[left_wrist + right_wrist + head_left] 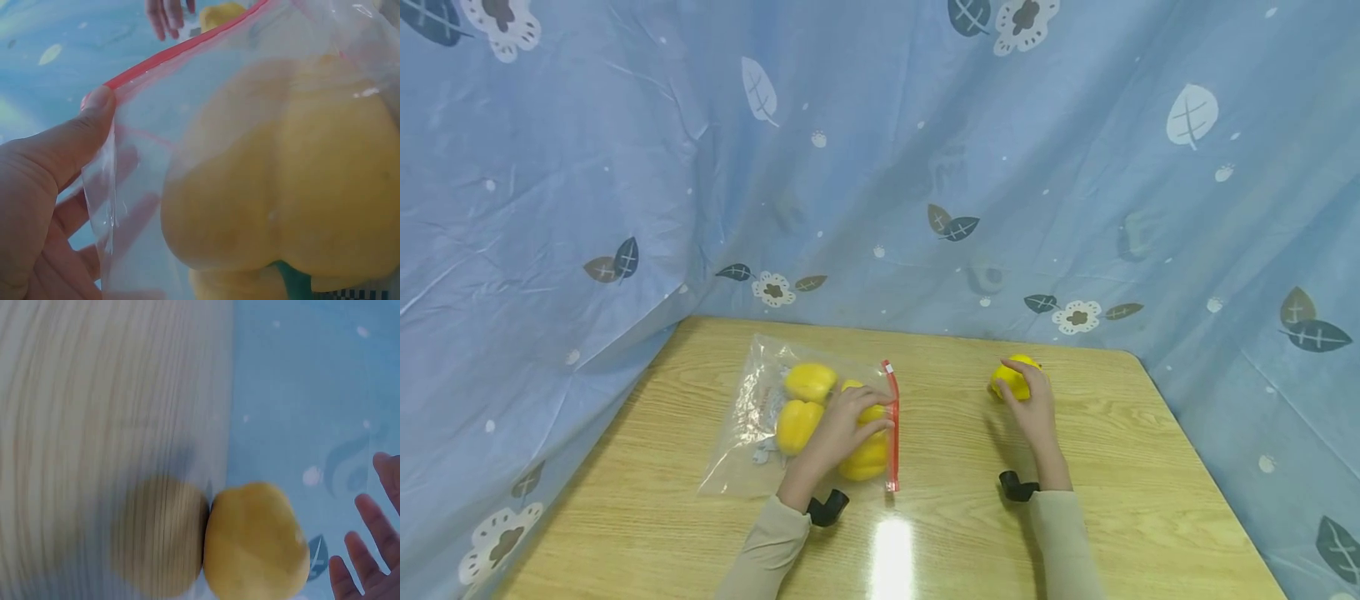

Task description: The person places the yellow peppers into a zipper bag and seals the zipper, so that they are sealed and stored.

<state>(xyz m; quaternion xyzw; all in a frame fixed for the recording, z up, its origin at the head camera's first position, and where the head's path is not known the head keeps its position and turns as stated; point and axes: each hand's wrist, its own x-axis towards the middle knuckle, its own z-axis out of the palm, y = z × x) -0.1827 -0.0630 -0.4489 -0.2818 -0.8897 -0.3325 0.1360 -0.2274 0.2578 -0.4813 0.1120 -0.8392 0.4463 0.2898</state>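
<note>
A clear zip bag [735,454] with a red zip strip [894,442] lies on the table at centre left, holding several yellow bell peppers [798,427]. Over its right end, my left hand [842,427] pinches the bag's mouth near the zip. In the left wrist view the thumb [100,103] is on the red edge, with fingers behind the plastic. Another yellow bell pepper [1017,385] sits on the table at the right, outside the bag. Beside it is my right hand [1034,408], thumb and fingers spread; the right wrist view shows them apart from the pepper [255,544].
The wooden table [947,450] ends at a blue patterned cloth [880,167] that hangs behind it and along both sides. Black wrist-camera mounts [829,508] stick out at both wrists, low over the table.
</note>
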